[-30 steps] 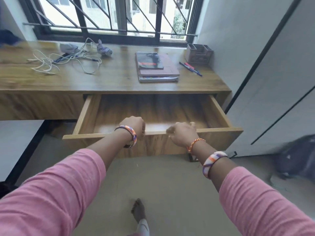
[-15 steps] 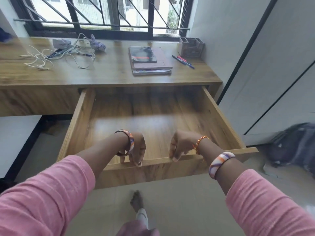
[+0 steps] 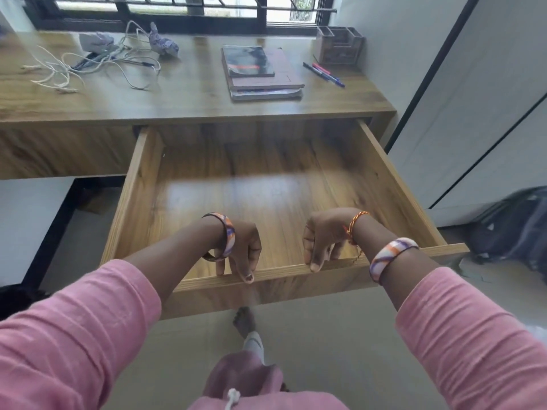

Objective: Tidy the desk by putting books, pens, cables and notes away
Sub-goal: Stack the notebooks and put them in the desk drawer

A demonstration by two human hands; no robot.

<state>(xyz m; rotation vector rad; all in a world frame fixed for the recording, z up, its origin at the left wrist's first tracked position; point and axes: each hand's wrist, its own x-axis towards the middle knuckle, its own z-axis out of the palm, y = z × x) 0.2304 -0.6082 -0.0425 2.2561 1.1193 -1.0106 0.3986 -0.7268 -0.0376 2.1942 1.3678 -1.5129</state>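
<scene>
A wide wooden drawer (image 3: 139,184) stands pulled far out from under the desk (image 3: 189,105), with nothing inside it. My left hand (image 3: 244,247) and my right hand (image 3: 324,238) both grip its front edge, fingers curled over the rim from inside. On the desk top lie a stack of books (image 3: 260,74), two pens (image 3: 324,74), and a tangle of white cables (image 3: 97,62) at the left. Crumpled paper (image 3: 164,44) sits among the cables.
A wooden pen holder (image 3: 339,45) stands at the desk's back right corner below the window. A white cabinet (image 3: 479,93) runs along the right, with a dark backpack (image 3: 515,229) on the floor beside it. My foot (image 3: 244,321) is under the drawer front.
Both hands have pulled the drawer much further out toward me. The whole drawer floor now shows.
</scene>
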